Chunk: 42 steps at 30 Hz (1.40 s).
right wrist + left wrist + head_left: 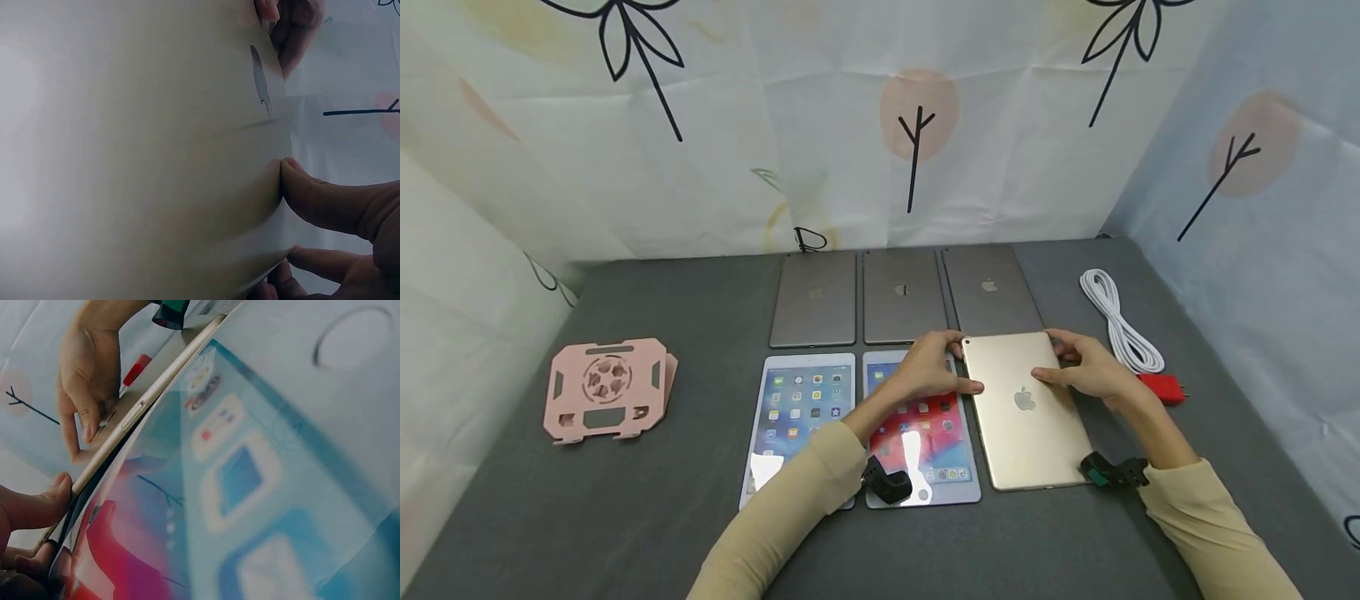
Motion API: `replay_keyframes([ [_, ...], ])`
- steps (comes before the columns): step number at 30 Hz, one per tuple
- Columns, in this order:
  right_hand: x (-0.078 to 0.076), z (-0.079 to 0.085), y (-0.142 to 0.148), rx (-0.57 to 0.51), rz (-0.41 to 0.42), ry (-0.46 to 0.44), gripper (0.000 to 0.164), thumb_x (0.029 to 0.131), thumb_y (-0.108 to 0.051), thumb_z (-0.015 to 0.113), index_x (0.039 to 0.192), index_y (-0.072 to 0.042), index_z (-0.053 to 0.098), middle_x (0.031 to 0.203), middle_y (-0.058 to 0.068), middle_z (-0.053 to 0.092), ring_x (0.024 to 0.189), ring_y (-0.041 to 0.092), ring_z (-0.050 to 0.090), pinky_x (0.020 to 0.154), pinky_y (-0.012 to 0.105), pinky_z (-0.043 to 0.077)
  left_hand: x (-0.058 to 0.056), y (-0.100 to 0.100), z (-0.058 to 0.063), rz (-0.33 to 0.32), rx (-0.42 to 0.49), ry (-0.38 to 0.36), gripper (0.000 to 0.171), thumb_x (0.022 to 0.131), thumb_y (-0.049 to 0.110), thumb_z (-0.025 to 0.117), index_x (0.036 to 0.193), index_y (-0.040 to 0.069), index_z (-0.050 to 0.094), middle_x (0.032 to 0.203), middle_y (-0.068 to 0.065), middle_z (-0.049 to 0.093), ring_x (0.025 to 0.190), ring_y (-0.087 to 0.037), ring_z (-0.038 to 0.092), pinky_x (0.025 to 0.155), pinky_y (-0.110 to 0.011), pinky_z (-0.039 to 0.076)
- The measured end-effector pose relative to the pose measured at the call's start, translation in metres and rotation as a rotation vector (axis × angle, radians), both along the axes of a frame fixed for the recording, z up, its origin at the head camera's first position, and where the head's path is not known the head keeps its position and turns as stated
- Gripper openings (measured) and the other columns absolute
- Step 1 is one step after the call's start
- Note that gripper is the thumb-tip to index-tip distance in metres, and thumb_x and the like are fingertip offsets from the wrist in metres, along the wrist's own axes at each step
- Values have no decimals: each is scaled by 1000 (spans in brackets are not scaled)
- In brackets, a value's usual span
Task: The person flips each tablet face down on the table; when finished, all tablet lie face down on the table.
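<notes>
Clearly, left hand (930, 367) and right hand (1092, 367) pinch the gold tablet (1032, 437) by 2 sides (near its far end).

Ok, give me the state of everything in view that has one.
Gold tablet: back up, held at both sides.
Left hand: pinching its left edge.
Right hand: pinching its right edge.
Left white tablet: screen lit.
Right white tablet: screen lit, partly covered.
Three gray tablets: back up.
White cable: bundled.
Red plug: prongs exposed.
Pink piece: lying flat.
</notes>
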State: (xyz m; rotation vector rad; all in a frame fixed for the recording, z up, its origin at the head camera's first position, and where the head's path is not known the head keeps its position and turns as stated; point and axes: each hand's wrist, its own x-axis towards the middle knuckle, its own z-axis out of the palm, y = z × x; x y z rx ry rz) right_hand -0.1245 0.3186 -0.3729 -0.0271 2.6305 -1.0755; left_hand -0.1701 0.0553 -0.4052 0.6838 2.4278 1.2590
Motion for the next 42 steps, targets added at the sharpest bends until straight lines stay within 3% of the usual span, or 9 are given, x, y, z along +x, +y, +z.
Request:
replay_keyframes([
  [6, 0, -1, 3, 10, 1, -29, 85, 95, -22, 73, 155, 14, 26, 138, 36, 44, 116, 42, 44, 92, 49, 45, 0, 6, 2, -5, -160, 81, 80, 77, 36, 90, 143, 4, 58, 110, -2, 65, 96, -13, 53, 92, -28, 48],
  [10, 0, -2, 5, 13, -2, -44, 87, 94, -23, 74, 155, 15, 25, 142, 37, 41, 123, 46, 41, 99, 59, 42, 2, 11, 5, -2, -266, 131, 81, 77, 44, 89, 143, 8, 59, 114, -1, 66, 108, -15, 58, 100, -34, 49],
  [13, -1, -3, 6, 14, -5, -47, 87, 94, -24, 75, 154, 14, 26, 142, 36, 41, 124, 47, 40, 100, 60, 41, 3, 13, 6, -4, -290, 155, 82, 76, 46, 89, 143, 9, 59, 118, -2, 66, 112, -16, 60, 98, -33, 50],
  [21, 0, -7, 7, 20, -10, -2, 81, 91, -22, 78, 153, 9, 35, 138, 34, 43, 116, 41, 40, 90, 47, 41, 3, 11, 5, -41, -314, 242, 81, 77, 47, 88, 143, 8, 60, 125, -6, 65, 113, -19, 61, 91, -29, 52],
  [29, 1, -7, 8, 37, 21, 1, 81, 92, -22, 78, 153, 9, 35, 139, 34, 43, 117, 42, 40, 91, 48, 41, 4, 12, 3, -27, -307, 247, 84, 75, 49, 89, 143, 9, 60, 124, -6, 67, 109, -18, 62, 90, -28, 51],
  [38, 1, -6, 9, 42, 50, 12, 81, 92, -22, 77, 153, 10, 34, 137, 35, 43, 114, 41, 41, 87, 42, 43, 6, 10, -1, 10, -209, 221, 81, 72, 43, 93, 139, 8, 64, 123, -7, 69, 104, -18, 62, 83, -25, 49],
  [42, 1, -6, 10, 39, 49, 4, 82, 93, -22, 77, 154, 10, 32, 138, 35, 41, 117, 43, 40, 89, 45, 44, 6, 10, 0, -2, -234, 229, 82, 73, 45, 92, 141, 8, 63, 126, -7, 68, 108, -18, 62, 86, -26, 51],
])
